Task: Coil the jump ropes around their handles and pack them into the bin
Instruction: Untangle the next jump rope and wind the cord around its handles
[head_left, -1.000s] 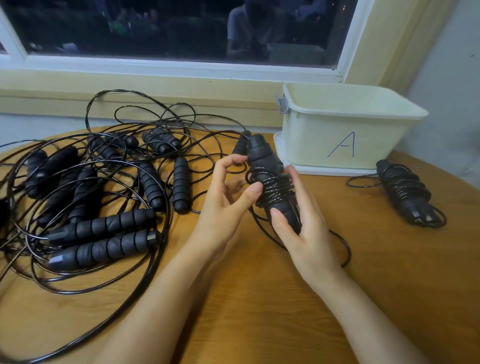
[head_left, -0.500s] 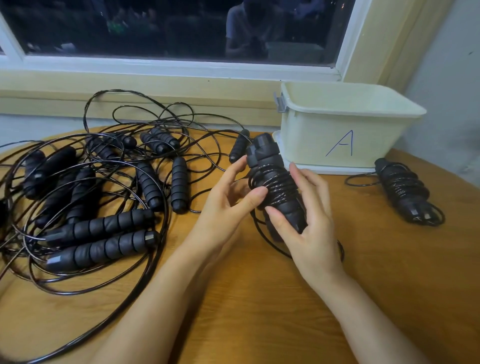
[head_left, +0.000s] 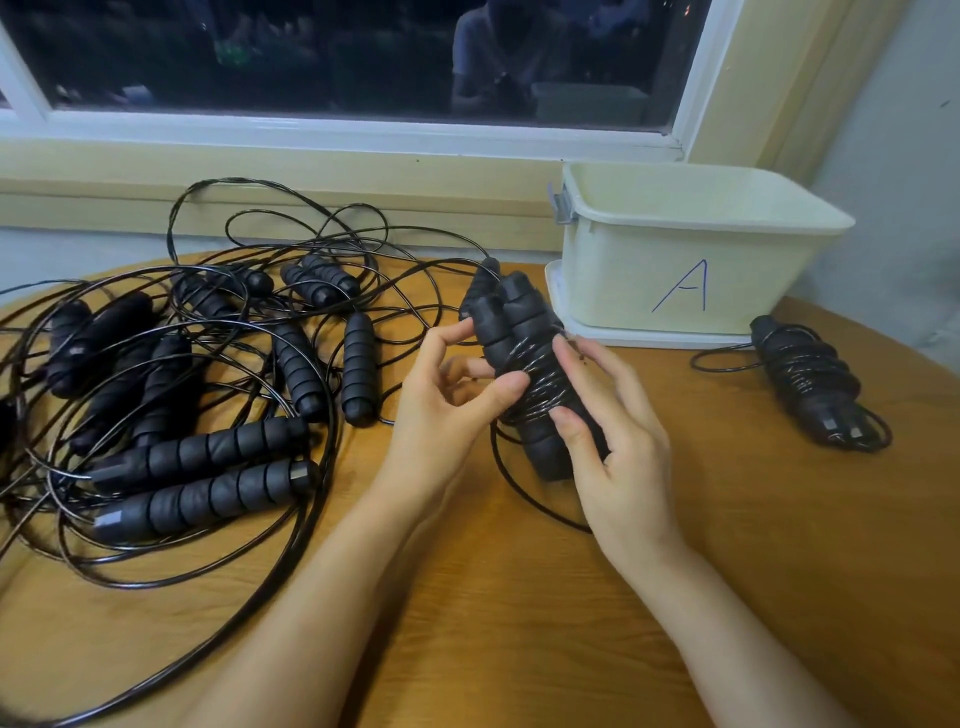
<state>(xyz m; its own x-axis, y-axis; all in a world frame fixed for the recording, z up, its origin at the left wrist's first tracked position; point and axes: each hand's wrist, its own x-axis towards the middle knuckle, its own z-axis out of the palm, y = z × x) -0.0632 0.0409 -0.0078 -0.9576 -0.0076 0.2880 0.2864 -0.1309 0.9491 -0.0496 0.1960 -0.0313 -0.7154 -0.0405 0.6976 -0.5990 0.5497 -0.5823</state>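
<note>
left hand (head_left: 447, 395) pinching half-wound jump rope bundle (head_left: 524, 332), thumb and index on coils | right hand (head_left: 613, 441) curled round bundle's lower end | bundle held mid-frame above surface (head_left: 519, 597) | bin marked A (head_left: 675, 249) at 1 o'clock | coiled jump rope (head_left: 805, 384) at 3 o'clock on surface, near bin | uncoiled rope tangle (head_left: 208, 364) at 9 o'clock

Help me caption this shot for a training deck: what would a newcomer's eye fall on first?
First, the two hands at centre: the left hand and right hand hold a partly coiled jump rope over the wooden table. Next, the black tangle of loose ropes sprawling across the left side. Last, the cream bin marked A at the back right, with one coiled rope lying beside it on its right.
</note>
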